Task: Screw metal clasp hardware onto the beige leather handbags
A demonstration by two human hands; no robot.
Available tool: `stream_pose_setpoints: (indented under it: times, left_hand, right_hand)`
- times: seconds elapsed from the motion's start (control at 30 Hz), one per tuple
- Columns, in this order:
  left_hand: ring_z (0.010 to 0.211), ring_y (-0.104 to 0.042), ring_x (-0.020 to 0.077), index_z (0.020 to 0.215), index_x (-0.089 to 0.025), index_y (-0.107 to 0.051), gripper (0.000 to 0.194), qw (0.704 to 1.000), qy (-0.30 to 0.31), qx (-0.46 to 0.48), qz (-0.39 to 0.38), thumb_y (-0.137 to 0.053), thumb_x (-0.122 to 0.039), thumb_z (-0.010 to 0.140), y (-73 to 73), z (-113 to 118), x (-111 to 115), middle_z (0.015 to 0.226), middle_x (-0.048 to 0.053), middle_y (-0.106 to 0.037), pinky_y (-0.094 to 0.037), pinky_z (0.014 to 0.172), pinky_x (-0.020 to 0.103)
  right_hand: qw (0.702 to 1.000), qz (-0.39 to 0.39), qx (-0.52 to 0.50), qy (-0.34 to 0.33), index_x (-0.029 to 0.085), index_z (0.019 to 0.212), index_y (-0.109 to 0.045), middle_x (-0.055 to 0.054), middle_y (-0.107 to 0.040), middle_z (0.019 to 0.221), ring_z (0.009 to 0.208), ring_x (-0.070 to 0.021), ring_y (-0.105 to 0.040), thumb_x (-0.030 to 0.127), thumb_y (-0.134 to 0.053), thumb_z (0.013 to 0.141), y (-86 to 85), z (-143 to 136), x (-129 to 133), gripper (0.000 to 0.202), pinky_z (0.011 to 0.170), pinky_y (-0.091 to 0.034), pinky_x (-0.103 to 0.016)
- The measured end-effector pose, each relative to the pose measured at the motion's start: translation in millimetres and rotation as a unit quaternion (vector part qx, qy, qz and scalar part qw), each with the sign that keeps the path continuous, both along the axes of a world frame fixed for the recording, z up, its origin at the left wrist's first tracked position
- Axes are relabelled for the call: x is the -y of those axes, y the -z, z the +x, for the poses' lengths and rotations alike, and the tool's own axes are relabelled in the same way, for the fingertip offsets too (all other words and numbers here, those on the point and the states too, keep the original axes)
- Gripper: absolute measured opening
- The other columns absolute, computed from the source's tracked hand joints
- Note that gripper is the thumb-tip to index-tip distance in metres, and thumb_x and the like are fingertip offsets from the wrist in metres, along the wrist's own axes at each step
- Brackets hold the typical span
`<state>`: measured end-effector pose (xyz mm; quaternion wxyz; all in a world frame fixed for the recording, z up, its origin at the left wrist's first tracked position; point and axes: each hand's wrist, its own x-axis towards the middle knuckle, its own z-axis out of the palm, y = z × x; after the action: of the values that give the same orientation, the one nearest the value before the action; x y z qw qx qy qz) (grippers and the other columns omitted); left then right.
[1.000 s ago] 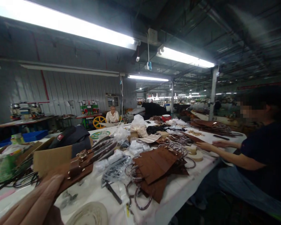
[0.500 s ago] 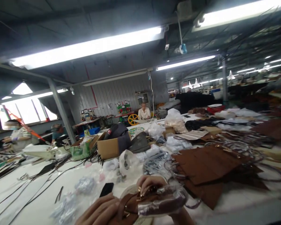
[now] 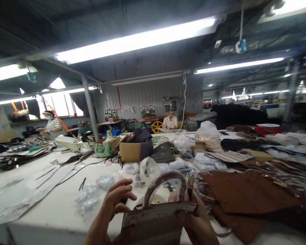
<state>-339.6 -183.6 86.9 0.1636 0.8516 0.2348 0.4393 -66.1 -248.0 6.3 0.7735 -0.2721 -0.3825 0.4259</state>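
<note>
Right hand first: on my faraway screen, I have it gripping a little bag by the top corner, thumb on the near side. My left hand is loose, fingers bent and apart, close to the bag's other corner; I can't tell if it touches. The bag is low in my view, between my hands. Its shiny brown handle makes a loop, and a metal-ended strap pokes up by my right fingers.

Now make the bag the middle of a clock. At three, flat brown pieces lie in a pile. At ten, crinkly plastic and a short dark strip lie on the white table. At eleven, a cardboard box holds dark cloth. Far off at twelve, a person in a pale shirt is beside a yellow wheel.
</note>
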Motion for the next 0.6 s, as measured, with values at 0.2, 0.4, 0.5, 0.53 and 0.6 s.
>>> stream_pose_setpoints:
  times: [0.2,0.4,0.5,0.53,0.6]
  left_hand:
    - [0.146,-0.061,0.0323,0.138,-0.035,-0.076,0.034,0.981,0.113,-0.148,0.057,-0.068,-0.039,0.106,-20.9,-12,5,0.145,0.011,-0.072,-0.060,0.118,0.047]
    - [0.142,-0.066,0.0288,0.137,-0.043,-0.077,0.039,0.958,0.150,-0.244,-0.008,-0.079,-0.034,0.099,-8.7,-25,7,0.133,0.002,-0.079,-0.042,0.133,0.049]
    - [0.124,-0.076,0.0246,0.121,-0.042,-0.082,0.029,0.951,0.160,-0.257,-0.059,-0.078,-0.025,0.097,8.9,-26,3,0.116,-0.001,-0.083,-0.038,0.136,0.047]
    - [0.114,-0.079,0.0228,0.113,-0.040,-0.082,0.025,0.948,0.162,-0.262,-0.079,-0.074,-0.021,0.098,16.3,-27,1,0.109,-0.001,-0.083,-0.037,0.137,0.046]
    - [0.099,-0.079,0.0206,0.104,-0.034,-0.078,0.024,0.940,0.162,-0.276,-0.117,-0.065,-0.015,0.098,32.5,-31,-6,0.101,0.000,-0.081,-0.042,0.133,0.044]
  right_hand:
    - [0.998,-0.061,-0.015,-0.023,0.027,0.096,-0.061,-0.002,-0.073,0.086,0.071,-0.0217,-0.066,0.049,-0.102,0.065,3.6,-6,16,0.056,0.067,-0.050,-0.032]
    - [0.983,-0.175,0.017,-0.044,0.023,0.090,-0.064,-0.007,-0.071,0.085,0.073,-0.0247,-0.066,0.054,-0.102,0.064,42.1,-15,43,0.056,0.065,-0.051,-0.034]
    - [0.974,-0.218,0.002,-0.062,0.023,0.083,-0.062,-0.007,-0.072,0.087,0.074,-0.0236,-0.067,0.046,-0.104,0.061,56.5,-18,48,0.053,0.065,-0.051,-0.032]
    - [0.972,-0.226,0.008,-0.062,0.022,0.081,-0.062,-0.006,-0.072,0.085,0.073,-0.0223,-0.066,0.044,-0.105,0.061,59.4,-17,48,0.051,0.064,-0.050,-0.030]
    - [0.969,-0.237,0.044,-0.047,0.021,0.079,-0.066,-0.005,-0.071,0.084,0.072,-0.0199,-0.064,0.042,-0.105,0.060,62.6,-13,46,0.048,0.063,-0.048,-0.028]
